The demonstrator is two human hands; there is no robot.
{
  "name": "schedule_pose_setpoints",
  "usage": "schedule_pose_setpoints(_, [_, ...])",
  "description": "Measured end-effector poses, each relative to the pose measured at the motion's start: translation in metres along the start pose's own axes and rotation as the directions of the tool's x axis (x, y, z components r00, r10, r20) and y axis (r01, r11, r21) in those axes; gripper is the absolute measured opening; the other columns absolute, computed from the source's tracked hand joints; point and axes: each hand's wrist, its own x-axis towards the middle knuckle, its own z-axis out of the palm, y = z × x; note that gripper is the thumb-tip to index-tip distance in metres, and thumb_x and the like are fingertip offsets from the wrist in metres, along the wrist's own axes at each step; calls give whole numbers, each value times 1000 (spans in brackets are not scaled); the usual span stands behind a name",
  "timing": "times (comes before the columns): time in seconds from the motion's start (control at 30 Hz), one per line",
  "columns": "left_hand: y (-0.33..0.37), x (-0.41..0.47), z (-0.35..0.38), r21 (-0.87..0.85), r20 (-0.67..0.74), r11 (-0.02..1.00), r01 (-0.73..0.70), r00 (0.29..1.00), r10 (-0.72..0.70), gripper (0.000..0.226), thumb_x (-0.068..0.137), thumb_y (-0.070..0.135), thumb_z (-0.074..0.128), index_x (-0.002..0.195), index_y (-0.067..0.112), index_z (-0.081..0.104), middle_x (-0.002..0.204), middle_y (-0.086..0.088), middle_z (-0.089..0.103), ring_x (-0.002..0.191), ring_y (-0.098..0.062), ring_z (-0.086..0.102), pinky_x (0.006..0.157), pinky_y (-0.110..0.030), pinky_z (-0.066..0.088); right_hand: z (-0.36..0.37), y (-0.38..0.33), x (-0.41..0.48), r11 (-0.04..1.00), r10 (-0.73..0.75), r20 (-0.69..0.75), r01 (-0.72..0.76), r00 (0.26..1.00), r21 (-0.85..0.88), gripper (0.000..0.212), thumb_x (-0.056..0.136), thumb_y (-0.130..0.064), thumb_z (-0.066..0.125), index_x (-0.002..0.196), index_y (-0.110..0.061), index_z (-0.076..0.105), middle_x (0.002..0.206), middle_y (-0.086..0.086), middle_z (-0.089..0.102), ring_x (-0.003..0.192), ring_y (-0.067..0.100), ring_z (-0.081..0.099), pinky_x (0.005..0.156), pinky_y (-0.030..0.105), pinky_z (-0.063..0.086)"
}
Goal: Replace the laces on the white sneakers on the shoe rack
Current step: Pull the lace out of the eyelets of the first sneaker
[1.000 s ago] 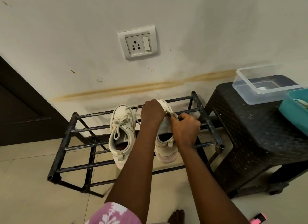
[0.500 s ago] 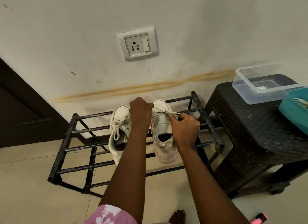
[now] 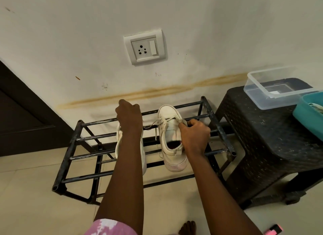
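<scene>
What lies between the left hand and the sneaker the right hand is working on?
In the head view, a white lace runs from sneaker toward left hand, over rack bars.

The camera sits on my head and looks forward and steeply down through a wide-angle lens that bows straight lines near the edges. It faces the wall, with the socket high in the middle. The shoe rack lies close, below centre. Both forearms run up from the bottom edge to my left hand and right hand. My foot shows at the bottom edge and a black stool at the right.
</scene>
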Motion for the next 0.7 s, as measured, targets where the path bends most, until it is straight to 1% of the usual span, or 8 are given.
schedule_pose_setpoints(0.17, [-1, -3, 17, 124, 194, 989, -82, 979, 57, 29, 86, 9, 58, 108, -8, 53, 116, -20, 57, 101, -31, 59, 68, -22, 34, -6, -1, 6, 995, -40, 77, 47, 996, -87, 23, 85, -30, 66, 85, -7, 69, 78, 3, 64, 68, 11, 55, 50, 15, 32])
schedule_pose_setpoints(0.23, [1, -7, 15, 145, 256, 983, -115, 964, 75, 25, 86, 7, 56, 108, -5, 59, 114, -16, 60, 105, -29, 58, 71, -19, 33, -8, -2, 11, 988, -59, 150, 79, 987, -134, 20, 85, -28, 64, 86, -9, 67, 79, 2, 62, 70, 13, 55, 56, 20, 38])
schedule_pose_setpoints(0.3, [6, -10, 12, 141, 330, 982, -125, 941, 72, 10, 84, 6, 55, 82, 3, 64, 89, -12, 63, 90, -30, 58, 64, -17, 33, -8, -5, 15, 983, -89, 230, 122, 969, -137, 16, 86, -24, 63, 93, -11, 66, 86, 2, 64, 76, 15, 58, 64, 27, 47])
schedule_pose_setpoints(0.37, [8, -13, 13, 148, 419, 986, -80, 908, 11, 26, 83, 9, 55, 59, 11, 47, 73, -11, 60, 79, -28, 58, 60, -22, 45, -4, -10, 18, 973, -143, 314, 191, 939, -129, 24, 86, -20, 62, 108, -12, 64, 102, 6, 65, 91, 18, 60, 78, 33, 53])
schedule_pose_setpoints(0.43, [10, -20, 13, 139, 521, 990, -31, 852, -46, 25, 85, 19, 57, 63, 11, 49, 89, -15, 67, 86, -30, 65, 73, -34, 54, -2, -18, 20, 958, -182, 389, 252, 903, -135, 35, 87, -16, 59, 122, -12, 60, 117, 9, 59, 105, 23, 56, 89, 38, 51])
schedule_pose_setpoints(0.53, [9, -39, 7, 170, 599, 976, -138, 801, 9, 32, 90, 30, 51, 84, 2, 64, 84, -12, 67, 74, -23, 61, 55, -25, 40, 0, -26, 21, 910, -241, 443, 359, 863, -205, 29, 93, -16, 53, 120, -10, 63, 118, 10, 59, 105, 24, 57, 90, 36, 50])
schedule_pose_setpoints(0.6, [7, -48, 4, 125, 611, 983, -136, 791, 32, 39, 91, 31, 47, 93, -4, 65, 91, -19, 66, 82, -30, 60, 51, -26, 34, 3, -29, 25, 858, -262, 480, 430, 838, -282, 26, 96, -19, 49, 114, -10, 67, 110, 11, 65, 96, 23, 61, 82, 32, 50])
schedule_pose_setpoints(0.7, [9, -61, 1, 30, 638, 997, -72, 769, 37, 41, 93, 38, 43, 86, 4, 63, 84, -13, 61, 80, -27, 54, 55, -26, 35, 9, -36, 43, 834, -194, 522, 419, 831, -358, 26, 95, -17, 49, 112, -12, 67, 111, 11, 66, 99, 26, 62, 83, 34, 50])
